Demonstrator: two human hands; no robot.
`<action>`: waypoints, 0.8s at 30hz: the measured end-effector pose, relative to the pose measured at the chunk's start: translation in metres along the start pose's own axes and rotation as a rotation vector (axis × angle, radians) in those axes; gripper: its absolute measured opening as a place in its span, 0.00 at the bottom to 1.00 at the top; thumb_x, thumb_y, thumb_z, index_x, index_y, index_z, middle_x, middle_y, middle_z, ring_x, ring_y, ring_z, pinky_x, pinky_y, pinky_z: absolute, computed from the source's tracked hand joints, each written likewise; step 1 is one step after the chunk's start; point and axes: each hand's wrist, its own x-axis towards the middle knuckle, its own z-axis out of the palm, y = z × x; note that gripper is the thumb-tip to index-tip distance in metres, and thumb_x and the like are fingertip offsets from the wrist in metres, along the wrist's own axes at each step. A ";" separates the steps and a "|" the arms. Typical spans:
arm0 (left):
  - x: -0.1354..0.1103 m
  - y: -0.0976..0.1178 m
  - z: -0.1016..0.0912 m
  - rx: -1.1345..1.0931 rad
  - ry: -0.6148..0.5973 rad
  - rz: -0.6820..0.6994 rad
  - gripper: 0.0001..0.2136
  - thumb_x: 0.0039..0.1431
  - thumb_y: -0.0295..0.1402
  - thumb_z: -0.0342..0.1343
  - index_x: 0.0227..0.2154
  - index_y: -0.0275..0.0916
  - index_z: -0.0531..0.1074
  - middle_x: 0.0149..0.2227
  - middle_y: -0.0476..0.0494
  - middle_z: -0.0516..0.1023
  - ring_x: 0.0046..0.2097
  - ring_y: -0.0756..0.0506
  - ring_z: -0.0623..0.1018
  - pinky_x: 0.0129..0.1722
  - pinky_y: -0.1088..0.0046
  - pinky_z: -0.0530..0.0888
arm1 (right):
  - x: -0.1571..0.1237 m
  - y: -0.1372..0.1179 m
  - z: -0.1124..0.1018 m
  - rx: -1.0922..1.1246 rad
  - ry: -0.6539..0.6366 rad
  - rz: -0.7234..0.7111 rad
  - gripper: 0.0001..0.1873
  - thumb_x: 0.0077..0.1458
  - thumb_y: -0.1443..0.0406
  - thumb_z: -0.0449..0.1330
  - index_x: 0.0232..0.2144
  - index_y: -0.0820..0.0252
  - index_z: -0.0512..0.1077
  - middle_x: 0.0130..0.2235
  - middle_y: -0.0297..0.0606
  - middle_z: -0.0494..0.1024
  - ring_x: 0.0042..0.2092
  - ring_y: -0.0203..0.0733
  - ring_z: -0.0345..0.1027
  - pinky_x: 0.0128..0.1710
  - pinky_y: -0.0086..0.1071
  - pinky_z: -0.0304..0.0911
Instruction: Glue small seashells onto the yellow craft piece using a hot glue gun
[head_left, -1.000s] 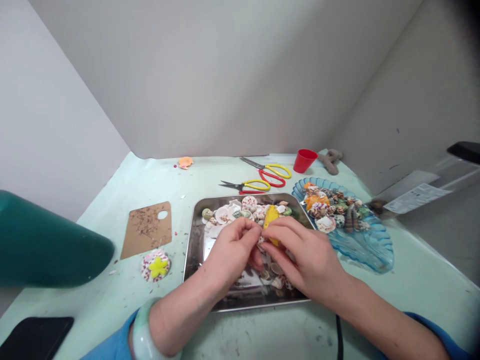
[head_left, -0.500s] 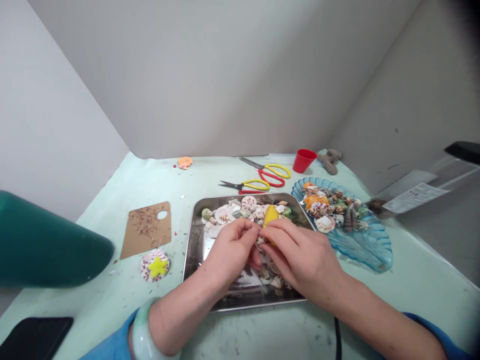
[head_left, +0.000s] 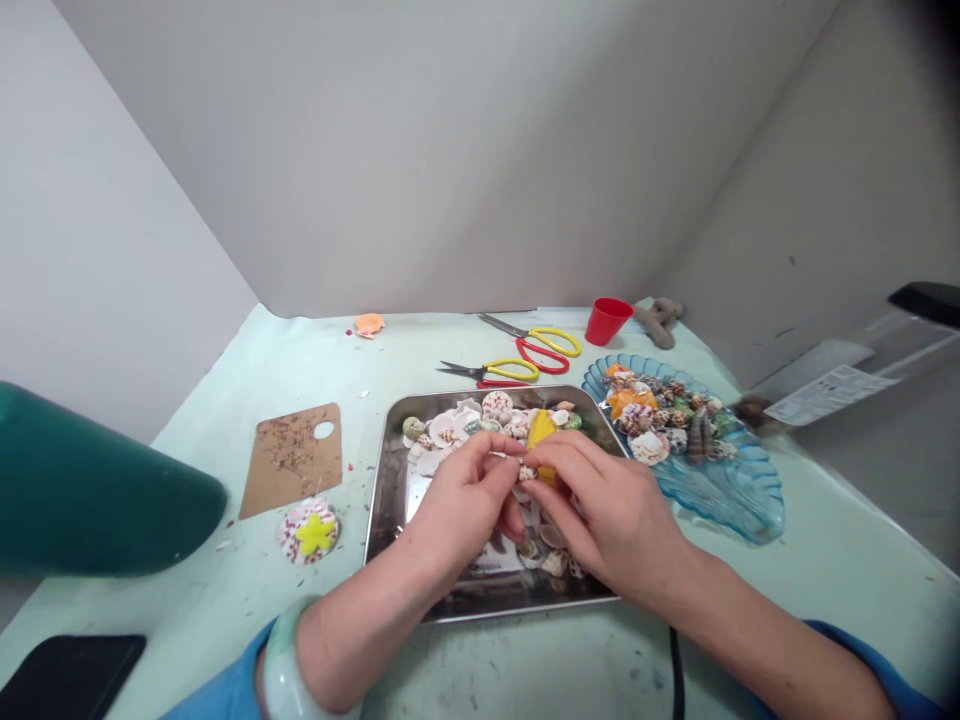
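A small speckled seashell (head_left: 528, 472) sits between the fingertips of both hands, above a metal tray (head_left: 384, 500). My left hand (head_left: 469, 495) pinches it from the left, its fingers curled. From the right, the thumb and fingers of my right hand (head_left: 619, 505) close on the same shell. Within the tray lie many loose shells, among them a spotted scallop shell (head_left: 497, 405) at the back. A yellow piece (head_left: 541, 430) lies just behind my right fingers, partly covered by them.
Behind the tray lie two pairs of scissors (head_left: 536, 340). A blue dish (head_left: 750, 490) of shells stands right, with a red cup (head_left: 608, 322) beyond. To the left are a brown card (head_left: 289, 455), a shell with a yellow flower (head_left: 313, 532) and a green cylinder (head_left: 97, 490).
My right fingers have shifted slightly, so the speckled shell between the fingertips shows more clearly. My left hand has barely moved.
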 end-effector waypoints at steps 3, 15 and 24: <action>0.000 0.000 -0.001 0.003 -0.009 0.033 0.07 0.57 0.33 0.48 0.39 0.40 0.64 0.15 0.55 0.68 0.19 0.51 0.68 0.25 0.76 0.66 | 0.000 0.001 0.001 0.037 0.015 0.025 0.05 0.59 0.68 0.52 0.39 0.60 0.66 0.39 0.40 0.72 0.37 0.38 0.69 0.35 0.30 0.64; 0.000 -0.003 -0.002 0.105 0.004 0.126 0.05 0.58 0.32 0.48 0.37 0.41 0.64 0.18 0.56 0.66 0.21 0.53 0.68 0.23 0.78 0.63 | 0.002 -0.002 0.001 0.059 0.040 0.071 0.06 0.60 0.66 0.51 0.39 0.60 0.66 0.33 0.36 0.71 0.29 0.34 0.65 0.27 0.29 0.58; -0.002 -0.001 0.000 0.086 0.010 0.129 0.04 0.58 0.32 0.48 0.35 0.40 0.64 0.18 0.57 0.66 0.21 0.53 0.68 0.24 0.78 0.65 | 0.000 -0.001 0.001 0.067 0.045 0.099 0.06 0.60 0.65 0.52 0.40 0.59 0.65 0.33 0.34 0.71 0.28 0.34 0.65 0.27 0.28 0.57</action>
